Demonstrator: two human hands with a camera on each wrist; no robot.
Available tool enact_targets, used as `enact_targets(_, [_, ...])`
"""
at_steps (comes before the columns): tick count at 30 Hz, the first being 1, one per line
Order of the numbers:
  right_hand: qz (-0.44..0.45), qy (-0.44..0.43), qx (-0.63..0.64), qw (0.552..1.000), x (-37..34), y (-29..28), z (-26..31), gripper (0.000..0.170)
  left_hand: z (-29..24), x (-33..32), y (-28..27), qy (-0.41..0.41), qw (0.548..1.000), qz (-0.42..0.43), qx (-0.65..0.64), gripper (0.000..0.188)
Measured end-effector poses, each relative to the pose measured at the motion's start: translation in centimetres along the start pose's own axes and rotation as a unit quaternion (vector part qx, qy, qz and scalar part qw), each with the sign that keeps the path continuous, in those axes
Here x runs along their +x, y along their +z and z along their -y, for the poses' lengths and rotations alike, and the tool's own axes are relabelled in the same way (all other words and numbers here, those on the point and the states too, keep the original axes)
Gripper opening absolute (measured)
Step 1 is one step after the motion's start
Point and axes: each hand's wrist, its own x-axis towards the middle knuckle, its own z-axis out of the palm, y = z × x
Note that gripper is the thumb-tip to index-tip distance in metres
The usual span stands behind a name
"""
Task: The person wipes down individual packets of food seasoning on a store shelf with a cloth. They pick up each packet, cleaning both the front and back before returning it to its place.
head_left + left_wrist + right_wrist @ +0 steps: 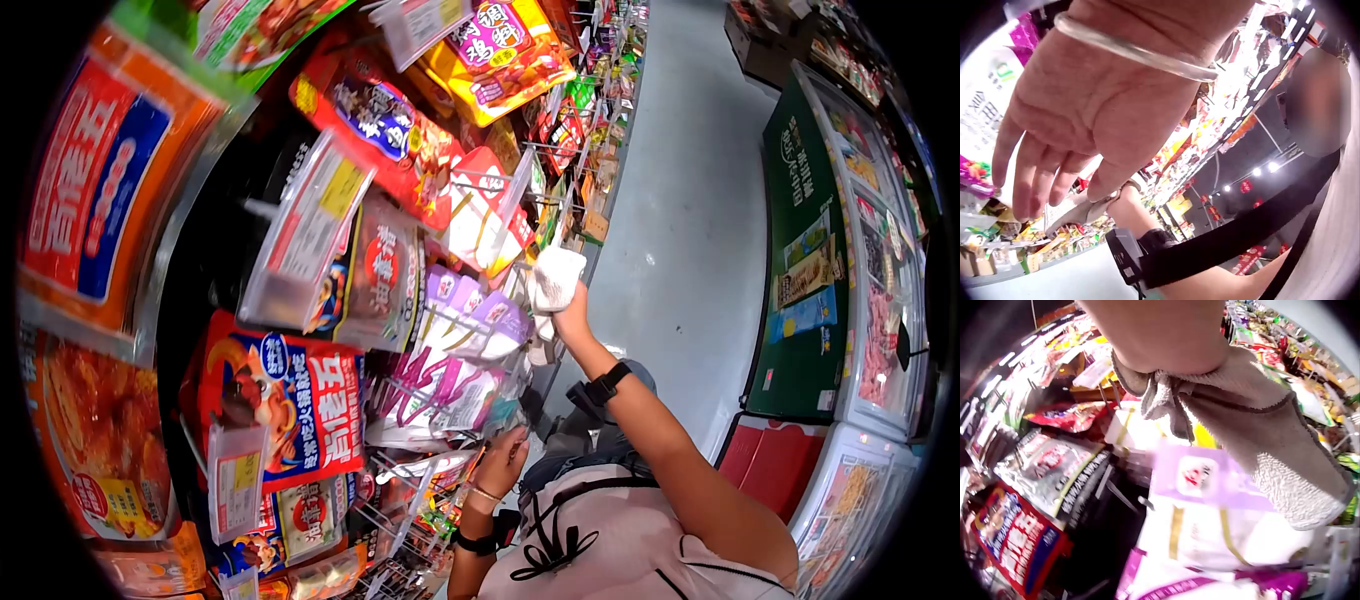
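Observation:
The right hand (pixel 572 314) grips a pale grey cloth (pixel 556 279) beside the shelf edge. In the right wrist view, the cloth (pixel 1241 419) hangs in folds below the hand (pixel 1157 334) and hides its fingers. Under it lie lavender-and-white packets (pixel 1194 478); the head view shows them stacked on a wire rack (pixel 455 395). My left hand (pixel 503 458) is lower, near the rack, holding nothing. In the left wrist view, that hand (pixel 1094 112) has its fingers extended and relaxed, with a white-and-purple packet (pixel 988 100) behind it.
Hanging seasoning packets (pixel 300 400) and clear price-tag holders (pixel 310 220) jut from the shelves at left. A grey aisle floor (pixel 690 200) separates them from a green-sided freezer (pixel 800 270) and a red panel (pixel 775 465) at right.

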Motion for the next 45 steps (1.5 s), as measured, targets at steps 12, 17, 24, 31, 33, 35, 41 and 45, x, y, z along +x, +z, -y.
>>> enact_targets(12, [0.313,-0.025,0.052,0.948,14.6,2.3,9.4,0.054,-18.1,21.7,2.0,0.066,0.924,-0.298,-0.228,0.041])
enact_targets(17, [0.412,0.103,0.121,0.897,18.5,-0.5,9.2,0.025,-19.5,25.7,2.6,0.039,0.922,-0.295,-0.247,0.038])
enact_targets(24, [0.262,0.119,0.050,0.956,21.5,-4.5,9.5,0.021,-20.4,29.9,5.0,0.050,0.946,-0.242,-0.209,0.024])
enact_targets(31, [0.208,-0.048,0.140,0.967,26.4,-3.6,7.7,0.036,-21.3,35.7,3.7,0.076,0.932,-0.301,-0.187,0.032])
enact_targets(33, [0.229,0.036,0.194,0.953,28.1,-1.7,7.2,0.038,-21.7,38.1,3.5,0.113,0.907,-0.353,-0.200,0.036])
enact_targets(35, [0.289,0.075,0.196,0.934,30.2,-1.0,7.4,0.038,-22.3,39.6,2.8,0.117,0.909,-0.344,-0.204,0.044])
enact_targets(41, [0.247,0.228,0.271,0.902,32.7,-1.1,9.7,0.037,-22.1,42.8,2.7,0.126,0.914,-0.288,-0.255,0.054])
enact_targets(45, [0.270,0.118,0.134,0.946,34.9,-2.3,9.2,0.034,-22.1,43.7,2.8,0.112,0.919,-0.259,-0.276,0.054])
